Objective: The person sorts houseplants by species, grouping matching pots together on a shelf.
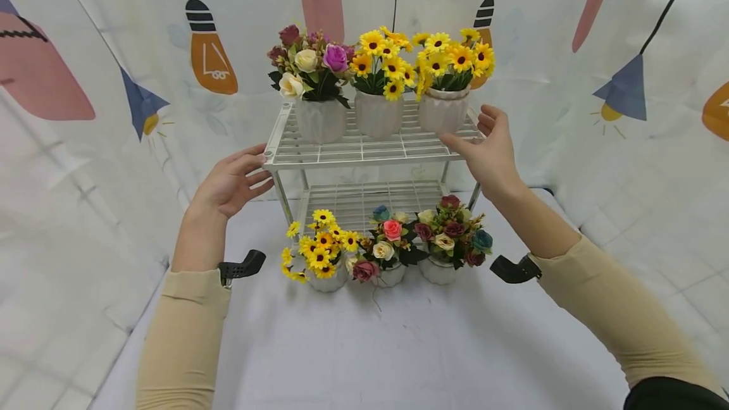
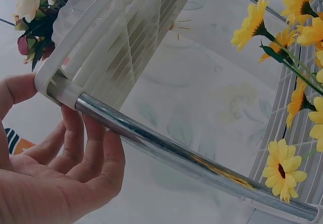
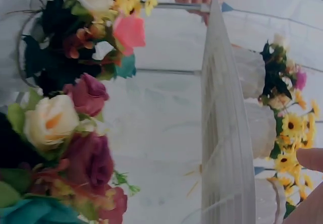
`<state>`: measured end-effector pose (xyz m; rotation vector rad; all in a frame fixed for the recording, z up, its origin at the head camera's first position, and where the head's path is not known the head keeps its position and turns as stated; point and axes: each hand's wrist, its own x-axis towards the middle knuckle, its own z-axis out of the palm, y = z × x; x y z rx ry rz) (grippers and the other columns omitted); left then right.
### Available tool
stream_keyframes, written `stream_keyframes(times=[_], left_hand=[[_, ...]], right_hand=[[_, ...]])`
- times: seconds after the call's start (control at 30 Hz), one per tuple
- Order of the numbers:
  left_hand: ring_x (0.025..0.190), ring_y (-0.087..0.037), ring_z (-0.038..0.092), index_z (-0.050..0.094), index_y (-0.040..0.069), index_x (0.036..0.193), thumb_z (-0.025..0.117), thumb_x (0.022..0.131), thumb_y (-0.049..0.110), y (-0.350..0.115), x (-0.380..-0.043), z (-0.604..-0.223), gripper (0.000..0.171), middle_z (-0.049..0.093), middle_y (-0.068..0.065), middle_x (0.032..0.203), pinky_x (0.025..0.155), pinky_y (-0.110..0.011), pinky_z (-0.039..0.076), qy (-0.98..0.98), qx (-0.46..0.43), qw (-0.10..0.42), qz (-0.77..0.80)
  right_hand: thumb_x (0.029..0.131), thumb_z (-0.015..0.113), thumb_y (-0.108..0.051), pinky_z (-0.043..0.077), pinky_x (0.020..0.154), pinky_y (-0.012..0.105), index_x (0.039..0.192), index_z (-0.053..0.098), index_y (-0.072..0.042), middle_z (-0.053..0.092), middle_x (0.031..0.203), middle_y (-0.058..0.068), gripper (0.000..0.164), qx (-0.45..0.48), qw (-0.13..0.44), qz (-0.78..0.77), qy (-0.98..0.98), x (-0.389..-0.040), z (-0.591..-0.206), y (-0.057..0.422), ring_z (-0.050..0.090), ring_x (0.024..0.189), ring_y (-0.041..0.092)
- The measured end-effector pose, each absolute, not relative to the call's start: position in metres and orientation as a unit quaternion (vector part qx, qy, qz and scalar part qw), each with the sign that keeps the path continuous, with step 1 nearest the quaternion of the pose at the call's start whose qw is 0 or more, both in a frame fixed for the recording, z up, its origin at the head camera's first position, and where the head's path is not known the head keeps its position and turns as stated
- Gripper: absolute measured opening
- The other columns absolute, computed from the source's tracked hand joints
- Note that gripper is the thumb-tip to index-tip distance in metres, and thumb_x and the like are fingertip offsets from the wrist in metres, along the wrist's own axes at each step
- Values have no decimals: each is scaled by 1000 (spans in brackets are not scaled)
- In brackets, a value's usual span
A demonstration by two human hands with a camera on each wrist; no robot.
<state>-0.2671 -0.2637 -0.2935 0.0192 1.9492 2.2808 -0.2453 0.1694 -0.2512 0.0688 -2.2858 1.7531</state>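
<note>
The white rack [image 1: 364,162] stands on a cloth-covered table [image 1: 370,353], its metal legs carrying one shelf above another. The left hand [image 1: 230,182] is at the rack's front left corner: in the left wrist view the thumb rests against the corner's outer side and the bent fingers meet the leg just below it, so the hand grips the rack there. The right hand [image 1: 492,157] is at the rack's right end, thumb and fingers wide apart; the thumb tip lies by the foot of the sunflower pot [image 1: 444,112], though I cannot tell whether it touches, and the fingers bend loosely past the rack's side. On the rack's upper shelf that pot is rightmost, with a daisy pot [image 1: 378,116] in the middle and a rose pot [image 1: 320,122] to the left, all upright. In front of the rack's lower shelf, three more make a row: a yellow pot [image 1: 329,280] on the left, a coral pot [image 1: 392,276] in the middle and a burgundy pot [image 1: 438,271] on the right. Behind the rack hangs a sheet [image 1: 547,112] printed with bulbs and lamps.
</note>
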Motion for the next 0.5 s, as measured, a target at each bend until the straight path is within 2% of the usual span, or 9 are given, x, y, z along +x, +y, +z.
stream_keyframes(times=[0.13,0.23,0.4,0.5], left_hand=[[127,-22,55,34,11,161,68,102,24,-263,-267,-294,69,51,-6,146,117,-49,28,648,7,70,758],[127,-21,56,34,12,161,67,103,25,-263,-268,-295,68,52,-5,144,116,-49,30,654,6,68,753],[129,-23,54,35,12,161,67,102,24,-264,-269,-295,68,52,-5,145,117,-49,29,652,7,67,755],[130,-24,54,35,12,161,68,102,25,-264,-268,-295,69,49,-7,148,117,-49,29,651,8,68,756]], right_hand=[[94,78,-26,31,117,41,161,19,-14,18,166,8,89,38,155,603,-781,-231,-258,176,26,150,26],[95,77,-26,30,117,39,159,24,-14,24,164,5,84,49,179,602,-776,-220,-262,183,26,149,18],[96,75,-17,36,112,39,152,34,-10,33,156,5,71,69,223,617,-751,-203,-276,191,33,143,18],[95,74,-11,37,109,35,151,36,-8,36,154,6,68,74,235,621,-744,-192,-288,195,35,142,22]])
